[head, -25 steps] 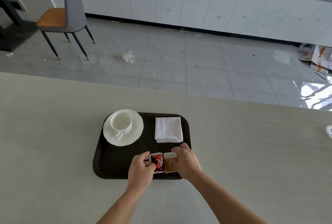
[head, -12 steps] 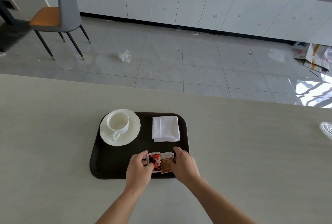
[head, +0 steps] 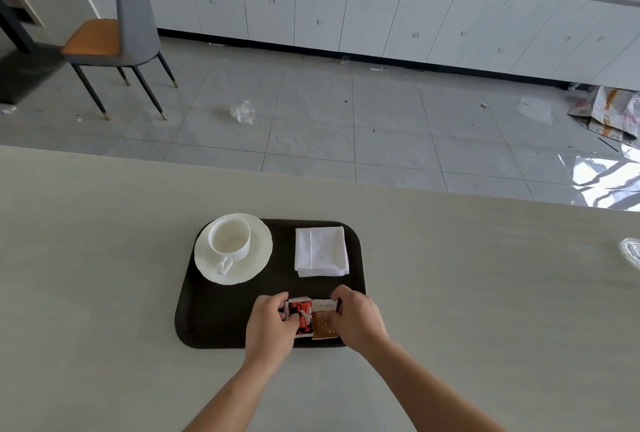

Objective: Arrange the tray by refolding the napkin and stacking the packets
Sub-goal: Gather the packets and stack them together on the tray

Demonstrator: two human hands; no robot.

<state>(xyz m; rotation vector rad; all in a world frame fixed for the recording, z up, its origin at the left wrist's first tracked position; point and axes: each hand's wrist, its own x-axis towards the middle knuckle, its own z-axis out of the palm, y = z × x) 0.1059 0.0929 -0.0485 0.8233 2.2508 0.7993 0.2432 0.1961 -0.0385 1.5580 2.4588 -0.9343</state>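
Pinching the red packet (head: 300, 316) in our left hand (head: 272, 326) and the brown packet (head: 323, 320) in our right hand (head: 360, 322), both fingers closed on edges, we note them side by side near the tray (head: 214, 320) front rim. Slippery wrappers may slide off that rim. Folded napkin (head: 321, 251) sits behind; open room lies leftward.

The person's left hand (head: 273, 326) and right hand (head: 358, 322) are bare. Both arms are bare too, with no sleeves, rings or watch showing.
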